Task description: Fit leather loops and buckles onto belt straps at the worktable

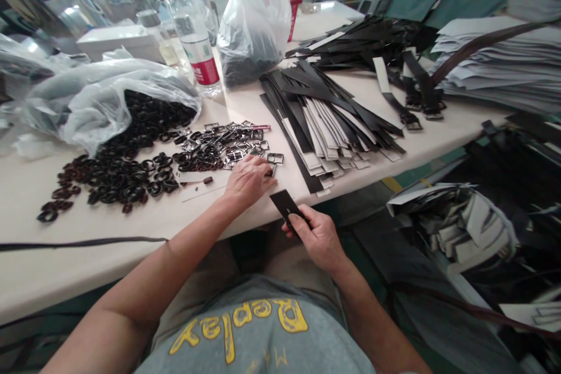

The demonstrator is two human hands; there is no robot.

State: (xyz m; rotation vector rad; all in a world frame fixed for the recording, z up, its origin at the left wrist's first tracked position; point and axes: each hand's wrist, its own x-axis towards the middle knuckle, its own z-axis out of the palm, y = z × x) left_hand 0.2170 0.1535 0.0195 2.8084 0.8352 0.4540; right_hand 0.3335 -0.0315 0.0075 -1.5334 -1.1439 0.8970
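Observation:
My right hand [316, 235] is closed around a black leather strap [281, 201], thumb on top, its squared end pointing up and left with a small slot in it. At the table's front edge, my left hand [250, 180] has its fingers curled on a metal belt buckle [271, 172], which they partly hide. Just beyond those fingers lies another belt buckle [275, 158]. A pile of silver buckles [234, 140] spreads behind the hand. Left of it are many small black and brown belt loops [127, 178], spilling from a clear plastic bag [100, 93].
Black and white strap pieces [324, 117] lie fanned on the right, with buckled straps [421, 93] beyond. A water bottle [197, 41] and a filled plastic bag [252, 23] stand at the back. Stacked sheets [491, 64] sit far right; a bin of scraps [464, 228] is below.

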